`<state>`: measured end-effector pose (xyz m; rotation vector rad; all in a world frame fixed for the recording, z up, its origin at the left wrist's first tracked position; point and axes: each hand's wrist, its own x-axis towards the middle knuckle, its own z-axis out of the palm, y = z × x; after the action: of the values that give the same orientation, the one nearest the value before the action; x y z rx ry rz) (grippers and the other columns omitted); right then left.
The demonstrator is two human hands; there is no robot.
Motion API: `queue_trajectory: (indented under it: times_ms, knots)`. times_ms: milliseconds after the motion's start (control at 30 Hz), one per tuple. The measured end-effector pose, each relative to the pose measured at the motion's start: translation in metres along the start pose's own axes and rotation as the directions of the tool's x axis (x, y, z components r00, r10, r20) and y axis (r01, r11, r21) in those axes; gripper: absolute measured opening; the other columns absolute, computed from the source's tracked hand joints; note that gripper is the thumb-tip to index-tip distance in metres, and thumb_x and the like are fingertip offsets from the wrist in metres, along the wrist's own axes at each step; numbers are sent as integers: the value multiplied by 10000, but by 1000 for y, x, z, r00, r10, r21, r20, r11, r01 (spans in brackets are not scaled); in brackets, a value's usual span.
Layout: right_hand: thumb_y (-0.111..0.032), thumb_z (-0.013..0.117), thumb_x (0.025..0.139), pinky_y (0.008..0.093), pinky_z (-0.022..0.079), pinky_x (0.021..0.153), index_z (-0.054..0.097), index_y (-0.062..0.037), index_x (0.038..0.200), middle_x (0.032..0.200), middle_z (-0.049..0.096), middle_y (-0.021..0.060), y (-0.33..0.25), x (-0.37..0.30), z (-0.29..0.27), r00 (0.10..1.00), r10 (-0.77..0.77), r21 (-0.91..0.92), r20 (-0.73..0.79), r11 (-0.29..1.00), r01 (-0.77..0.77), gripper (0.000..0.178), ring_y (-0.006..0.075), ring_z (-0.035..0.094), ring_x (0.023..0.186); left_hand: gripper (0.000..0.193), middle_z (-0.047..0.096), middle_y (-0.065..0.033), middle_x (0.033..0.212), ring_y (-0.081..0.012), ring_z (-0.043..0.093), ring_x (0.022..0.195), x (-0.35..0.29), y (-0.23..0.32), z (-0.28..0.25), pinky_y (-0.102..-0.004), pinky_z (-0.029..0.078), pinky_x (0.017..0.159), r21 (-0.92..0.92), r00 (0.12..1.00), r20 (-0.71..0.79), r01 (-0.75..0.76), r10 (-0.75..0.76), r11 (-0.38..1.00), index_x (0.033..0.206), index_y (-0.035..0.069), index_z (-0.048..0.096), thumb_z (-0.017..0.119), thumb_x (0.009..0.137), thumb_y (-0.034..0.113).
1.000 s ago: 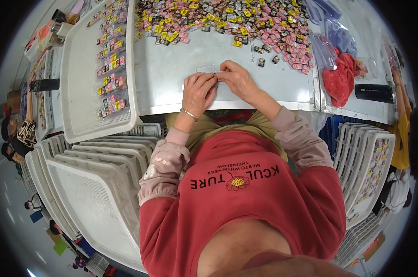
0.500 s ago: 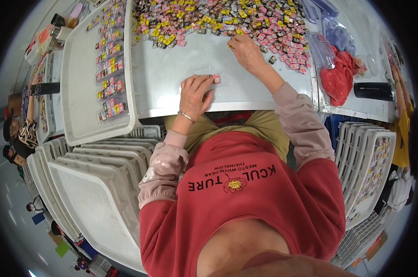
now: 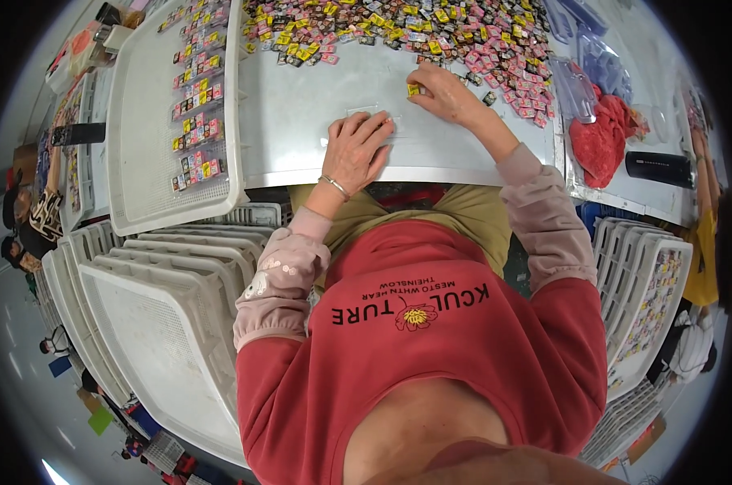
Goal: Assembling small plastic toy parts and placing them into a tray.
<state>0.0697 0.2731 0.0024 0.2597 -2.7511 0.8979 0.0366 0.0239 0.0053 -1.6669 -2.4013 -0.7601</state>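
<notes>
My left hand [image 3: 356, 152] lies over a small clear plastic tray [image 3: 364, 110] on the white tabletop. Its fingers are slightly bent and apart, the thumb held away from them, and they cover much of the tray. To its right, my right hand [image 3: 447, 95] pinches a small yellow piece [image 3: 413, 90] between thumb and fingertips, just above the table. Beyond both hands spreads a pile of small pink, yellow and dark pieces [image 3: 382, 31]. A few dark ones lie loose beside the right hand.
At left, a white plastic crate [image 3: 139, 162] holds filled clear packs [image 3: 196, 168]. On the right are a red cloth [image 3: 599, 141], a black cylinder [image 3: 659, 168] and clear plastic trays [image 3: 576, 93]. Stacked white crates [image 3: 151, 323] stand beside me, with more crates [image 3: 645, 299] at right.
My right hand has come back from the pile's edge toward the clear tray with the yellow piece. My left fingers now hide the pink piece that showed at the tray.
</notes>
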Motion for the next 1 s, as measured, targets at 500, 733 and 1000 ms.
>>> queue_trajectory:
  times_ms: [500, 733, 1000]
  knots:
    - [-57, 703, 753, 342, 488, 627, 675, -14, 886, 831, 581, 87, -63, -39, 41, 980, 63, 64, -188, 997, -52, 143, 258, 596, 720, 375, 586, -36, 1145, -253, 514, 1074, -1, -4, 6, -415, 361, 937, -33, 997, -77, -4, 1, 999, 1142, 85, 614, 650, 770, 123]
    - [-31, 595, 773, 381, 454, 715, 685, -74, 977, 929, 587, 84, -90, -52, 49, 944, -12, -253, -330, 964, -77, 227, 256, 564, 827, 384, 592, -39, 1142, -255, 521, 1059, -1, -3, 7, -407, 371, 919, -36, 993, -114, -16, 12, 999, 1147, 82, 619, 647, 765, 105]
    - [24, 613, 828, 295, 493, 713, 667, -42, 1067, 960, 652, 86, -31, -64, -12, 867, 340, 293, -366, 926, -239, 253, 192, 625, 817, 409, 582, -51, 1146, -267, 515, 1061, -3, -2, 5, -408, 372, 909, -3, 996, -88, -16, 16, 1000, 1153, 86, 617, 635, 745, 75]
